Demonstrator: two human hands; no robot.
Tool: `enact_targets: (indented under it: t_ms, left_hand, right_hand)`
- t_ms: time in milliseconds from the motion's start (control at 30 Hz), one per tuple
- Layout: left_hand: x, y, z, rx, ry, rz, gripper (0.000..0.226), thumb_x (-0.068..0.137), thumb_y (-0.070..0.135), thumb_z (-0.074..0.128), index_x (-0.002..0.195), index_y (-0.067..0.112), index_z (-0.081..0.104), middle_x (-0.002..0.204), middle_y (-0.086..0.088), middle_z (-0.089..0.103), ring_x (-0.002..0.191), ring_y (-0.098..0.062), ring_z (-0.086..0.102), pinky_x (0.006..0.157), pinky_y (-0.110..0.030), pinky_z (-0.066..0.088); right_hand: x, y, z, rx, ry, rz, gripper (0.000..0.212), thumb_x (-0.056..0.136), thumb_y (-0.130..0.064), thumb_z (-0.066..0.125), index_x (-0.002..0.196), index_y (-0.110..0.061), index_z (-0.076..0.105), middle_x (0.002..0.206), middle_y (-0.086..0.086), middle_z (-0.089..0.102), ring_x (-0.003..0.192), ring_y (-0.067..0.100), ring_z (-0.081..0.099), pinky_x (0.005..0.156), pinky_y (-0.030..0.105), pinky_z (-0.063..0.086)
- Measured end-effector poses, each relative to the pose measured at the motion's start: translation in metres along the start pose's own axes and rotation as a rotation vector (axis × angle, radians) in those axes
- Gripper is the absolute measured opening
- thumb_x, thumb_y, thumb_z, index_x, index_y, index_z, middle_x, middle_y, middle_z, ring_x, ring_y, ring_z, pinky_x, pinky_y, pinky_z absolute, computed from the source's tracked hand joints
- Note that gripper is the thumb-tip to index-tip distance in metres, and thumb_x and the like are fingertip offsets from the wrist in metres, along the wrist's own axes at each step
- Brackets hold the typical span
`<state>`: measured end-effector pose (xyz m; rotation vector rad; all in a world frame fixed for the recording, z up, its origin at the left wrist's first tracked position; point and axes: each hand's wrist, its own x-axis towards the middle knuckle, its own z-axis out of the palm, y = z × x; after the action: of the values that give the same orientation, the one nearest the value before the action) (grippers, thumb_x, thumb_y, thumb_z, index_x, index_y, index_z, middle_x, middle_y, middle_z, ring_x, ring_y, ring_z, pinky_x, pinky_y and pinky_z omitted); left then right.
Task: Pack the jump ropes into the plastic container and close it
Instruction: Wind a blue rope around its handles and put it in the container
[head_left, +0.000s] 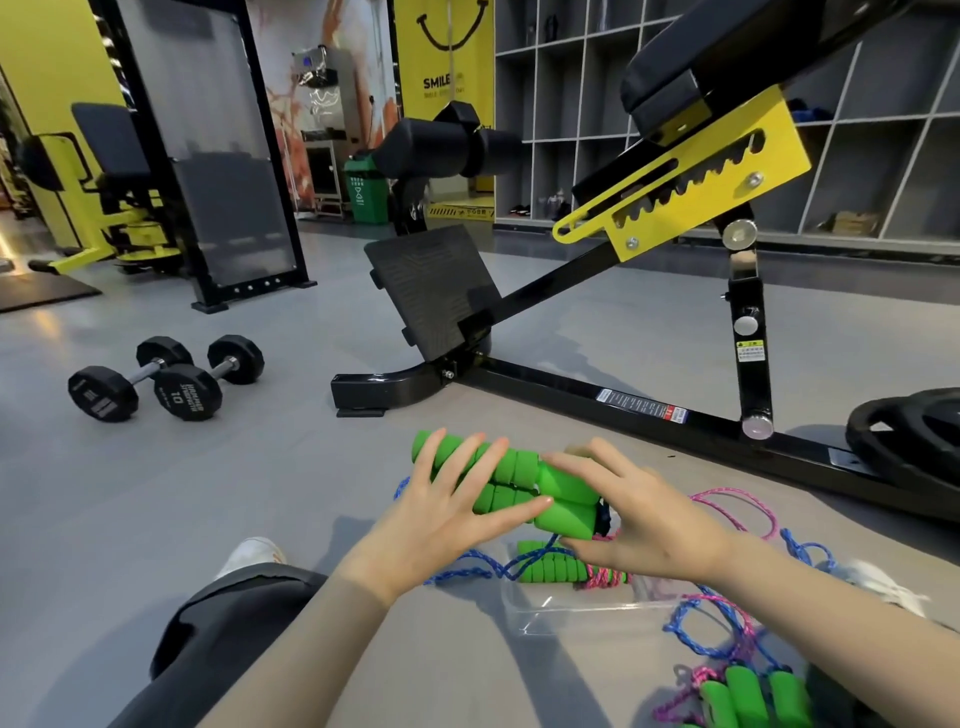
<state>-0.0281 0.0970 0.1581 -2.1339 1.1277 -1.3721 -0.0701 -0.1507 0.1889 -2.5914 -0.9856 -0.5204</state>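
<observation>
Left grip (441, 512): released. Fingers are straight and spread, pressed flat on the near-left face of the green handles (511, 467). Its thumb lies across them toward the right grip (644, 519).

Right grip: grasping the right end of the same bundle, fingers over the top, thumb underneath. The fingertips of the two grips almost meet on top.

The bundle is held in the air between both grips, the handles side by side and parallel. Its long axis runs crosswise. The left end juts past the left grip's fingertips, pointing away and up-left. The right end sits lower, nearer the body.

Straight below the grips is the plastic container (540, 618), clear, standing on the floor (260, 493). Inside it lie packed handles (545, 569), also green, with pink cord bunched at their right.

A blue cord (467, 571) trails on the floor under the left grip, toward the container's left side. A pink cord (737, 499) loops on the floor just right of the right grip.

Under the right forearm, nearest the body, are loose handles (748, 691), green, in a tangle of blue and pink cord.

Beyond the grips stands a black bench frame (623, 405). Weight plates (909, 441) lie far right, and two dumbbells (166, 379) well off to the left.

Left of the left forearm are a dark trouser leg (223, 634) and a white shoe (254, 556).
</observation>
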Motion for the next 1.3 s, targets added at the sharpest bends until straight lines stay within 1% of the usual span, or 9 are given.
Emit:
enact_targets:
  t_ms: [200,433,567,667,933,1033,1100,1200,1300]
  left_hand:
    - [0.005,0.01,0.01,-0.011,0.014,-0.014,0.065,0.094,0.007,0.037,0.148,0.039,0.021,0.138,-0.022,0.033,0.122,-0.037,0.041,0.099,-0.062,0.034]
    - [0.005,0.019,0.017,0.008,0.027,-0.019,0.09,0.08,0.011,0.064,0.15,0.04,0.016,0.14,-0.022,0.033,0.122,-0.037,0.043,0.098,-0.063,0.034]
    - [0.005,0.021,0.021,0.05,0.041,-0.024,0.082,0.085,0.011,0.059,0.149,0.041,0.016,0.139,-0.02,0.035,0.121,-0.034,0.043,0.097,-0.062,0.035]
    - [0.007,0.022,0.019,0.036,0.03,-0.047,0.058,0.101,0.009,0.027,0.148,0.041,0.017,0.137,-0.019,0.036,0.119,-0.033,0.044,0.097,-0.061,0.035]
    - [0.005,0.02,0.017,0.061,-0.092,0.014,0.084,0.078,0.003,0.026,0.151,0.038,0.001,0.143,-0.023,0.027,0.122,-0.035,0.037,0.098,-0.061,0.032]
    - [0.002,0.014,0.02,0.081,-0.063,0.017,0.098,0.072,-0.002,0.042,0.151,0.038,0.001,0.142,-0.024,0.027,0.12,-0.036,0.038,0.097,-0.059,0.03]
    - [-0.002,0.007,0.022,0.108,-0.048,-0.003,0.117,0.06,-0.003,0.062,0.151,0.038,0.001,0.142,-0.024,0.029,0.12,-0.036,0.037,0.097,-0.059,0.031]
    - [-0.006,0.0,0.02,0.131,-0.042,-0.029,0.109,0.064,-0.005,0.056,0.151,0.038,0.007,0.141,-0.022,0.03,0.119,-0.036,0.038,0.096,-0.06,0.032]
    - [-0.01,-0.011,0.019,0.14,-0.056,-0.144,0.101,0.065,-0.011,0.04,0.149,0.039,0.014,0.138,-0.02,0.033,0.116,-0.037,0.04,0.093,-0.059,0.033]
  right_hand:
    - [-0.002,0.004,-0.001,-0.035,-0.009,0.013,0.069,0.074,-0.046,0.057,0.135,-0.031,0.03,0.116,-0.011,0.037,0.061,0.008,0.051,0.056,0.019,0.043]
    - [-0.006,0.011,0.009,0.035,0.052,0.008,0.067,0.073,-0.038,0.061,0.134,-0.031,0.033,0.114,-0.011,0.04,0.077,0.018,0.06,0.06,0.034,0.052]
    - [-0.009,0.012,0.012,0.135,0.098,-0.003,0.068,0.071,-0.031,0.066,0.132,-0.032,0.035,0.112,-0.01,0.044,0.087,0.017,0.06,0.068,0.035,0.053]
    - [-0.01,0.011,0.014,0.197,0.113,0.007,0.07,0.07,-0.03,0.069,0.131,-0.034,0.035,0.112,-0.011,0.046,0.094,0.014,0.058,0.073,0.034,0.052]
    - [-0.009,0.018,0.009,0.112,-0.021,0.022,0.073,0.074,-0.04,0.066,0.136,-0.037,0.029,0.118,-0.011,0.042,0.086,0.015,0.057,0.074,0.033,0.052]
    - [-0.001,0.015,0.006,0.366,-0.037,0.189,0.086,0.067,-0.025,0.081,0.135,-0.042,0.031,0.117,-0.007,0.051,0.099,0.009,0.056,0.088,0.023,0.047]
    - [0.003,0.021,-0.002,0.718,-0.168,0.433,0.095,0.064,-0.014,0.085,0.138,-0.04,0.032,0.118,0.0,0.055,0.098,0.019,0.062,0.091,0.03,0.051]
    - [0.003,0.037,-0.011,0.807,-0.479,0.565,0.065,0.067,-0.007,0.079,0.125,-0.024,0.053,0.096,-0.001,0.069,0.079,0.018,0.065,0.074,0.028,0.052]
    - [0.009,0.05,-0.026,0.384,-0.61,0.615,0.03,0.079,-0.005,0.069,0.104,-0.018,0.063,0.065,-0.002,0.059,0.052,0.007,0.054,0.054,0.017,0.045]
